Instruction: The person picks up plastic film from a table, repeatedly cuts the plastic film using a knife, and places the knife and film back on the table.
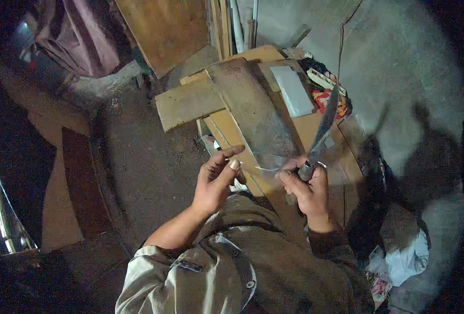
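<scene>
A knife (323,128) with a broad, dark blade points up and to the right, its handle inside my closed right hand (309,191). A thin, pale, curved strand (267,169) shows between my hands, nearest the right fingers. My left hand (214,180) is at the left of it, with the index finger stretched out and the thumb pressed towards the other curled fingers. Something tiny and pale shows at the left thumb tip, too small to name. Below the hands lies a long, dark, worn board (253,99) on cardboard pieces (187,104).
A white flat rectangular piece (293,90) lies on the cardboard, beside a red and yellow patterned cloth or wrapper (326,102). Wooden strips and pipes (237,29) lean at the back. White plastic bags (407,261) are at lower right. Purple-grey cloth (88,39) hangs at upper left.
</scene>
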Demonstrator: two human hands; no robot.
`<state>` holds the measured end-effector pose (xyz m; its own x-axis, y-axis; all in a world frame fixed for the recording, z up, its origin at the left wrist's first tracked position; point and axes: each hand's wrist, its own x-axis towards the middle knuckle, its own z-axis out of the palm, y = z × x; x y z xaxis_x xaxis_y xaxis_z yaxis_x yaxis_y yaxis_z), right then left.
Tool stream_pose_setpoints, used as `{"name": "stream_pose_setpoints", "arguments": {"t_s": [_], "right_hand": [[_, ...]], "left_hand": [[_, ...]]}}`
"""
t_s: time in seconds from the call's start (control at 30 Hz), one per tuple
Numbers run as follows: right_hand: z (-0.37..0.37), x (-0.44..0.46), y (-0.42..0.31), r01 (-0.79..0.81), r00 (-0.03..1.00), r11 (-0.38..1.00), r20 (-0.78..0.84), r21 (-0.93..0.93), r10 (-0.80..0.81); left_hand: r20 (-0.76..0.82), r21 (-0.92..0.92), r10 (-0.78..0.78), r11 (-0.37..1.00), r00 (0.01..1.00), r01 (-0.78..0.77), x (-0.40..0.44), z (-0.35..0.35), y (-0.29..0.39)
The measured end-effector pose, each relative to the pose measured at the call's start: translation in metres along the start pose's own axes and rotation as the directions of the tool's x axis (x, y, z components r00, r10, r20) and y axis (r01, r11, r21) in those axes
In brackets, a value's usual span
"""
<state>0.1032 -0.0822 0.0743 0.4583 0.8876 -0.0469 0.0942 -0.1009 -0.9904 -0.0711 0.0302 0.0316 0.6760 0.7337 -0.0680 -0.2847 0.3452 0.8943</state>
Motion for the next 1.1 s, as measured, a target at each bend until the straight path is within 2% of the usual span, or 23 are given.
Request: {"name": "stream_pose_setpoints", "arguments": {"t_s": [0.03, 0.13, 0.2, 0.27, 0.3, 0.33, 0.4, 0.47, 0.53, 0.6, 0.67, 0.7, 0.77, 0.97, 1.1], "right_hand": [[0.004, 0.001, -0.004, -0.03, 0.999, 0.997, -0.017, 0.064, 0.031], [0.011, 0.005, -0.008, -0.064, 0.998, 0.99, 0.011, 0.128, 0.063], [0.018, 0.009, -0.011, -0.046, 0.999, 0.985, 0.035, 0.169, 0.041], [0.025, 0.014, -0.013, -0.03, 0.998, 0.978, 0.059, 0.209, 0.018], [0.027, 0.017, -0.014, -0.015, 0.996, 0.974, 0.085, 0.224, -0.005], [0.03, 0.016, -0.014, 0.003, 0.993, 0.971, 0.112, 0.239, -0.03], [0.043, 0.018, -0.019, 0.004, 0.994, 0.962, 0.103, 0.271, -0.034], [0.054, 0.021, -0.022, 0.011, 0.995, 0.952, 0.096, 0.306, -0.042], [0.061, 0.022, -0.023, 0.024, 0.994, 0.977, 0.102, 0.213, -0.046], [0.071, 0.022, -0.025, 0.035, 0.996, 0.974, 0.076, 0.225, -0.053], [0.079, 0.024, -0.021, 0.057, 0.994, 0.983, 0.08, 0.172, -0.072], [0.082, 0.025, -0.022, 0.058, 0.994, 0.983, 0.079, 0.173, -0.072], [0.09, 0.026, -0.027, 0.04, 0.999, 0.995, 0.027, 0.088, -0.042], [0.119, 0.024, -0.042, -0.003, 1.0, 0.995, 0.008, 0.103, 0.002], [0.134, 0.035, -0.042, 0.046, 0.999, 0.997, 0.011, 0.056, -0.046]], "left_hand": [[0.003, 0.052, -0.022, 0.998, 1.0, 0.022, -0.001, -0.003, 0.006], [0.055, 0.056, -0.035, 0.998, 0.998, 0.032, -0.003, -0.014, 0.009], [0.017, 0.051, -0.027, 0.998, 0.999, 0.026, -0.003, -0.022, 0.011], [-0.001, -0.006, -0.105, 0.994, 0.994, 0.105, -0.002, -0.027, 0.016], [-0.009, -0.11, -0.114, 0.988, 0.993, 0.112, -0.002, -0.027, 0.017], [-0.016, -0.112, -0.104, 0.988, 0.994, 0.102, -0.006, -0.031, 0.019], [0.122, -0.157, -0.212, 0.961, 0.97, 0.23, -0.006, -0.039, 0.026], [0.07, -0.204, -0.14, 0.967, 0.988, 0.152, -0.009, -0.042, 0.028], [0.016, -0.168, -0.076, 0.983, 0.997, 0.077, -0.012, -0.047, 0.036], [-0.022, -0.188, -0.03, 0.982, 0.999, 0.025, -0.016, -0.051, 0.051], [-0.08, -0.027, 0.038, 0.999, 0.996, -0.041, -0.02, -0.057, 0.059], [-0.092, -0.019, 0.07, 0.997, 0.993, -0.072, -0.021, -0.058, 0.062], [-0.104, 0.009, 0.081, 0.997, 0.991, -0.081, -0.024, -0.064, 0.066], [-0.165, 0.102, 0.092, 0.992, 0.982, -0.076, -0.033, -0.085, 0.079], [-0.156, 0.035, 0.081, 0.996, 0.984, -0.076, -0.032, -0.103, 0.085]]}}
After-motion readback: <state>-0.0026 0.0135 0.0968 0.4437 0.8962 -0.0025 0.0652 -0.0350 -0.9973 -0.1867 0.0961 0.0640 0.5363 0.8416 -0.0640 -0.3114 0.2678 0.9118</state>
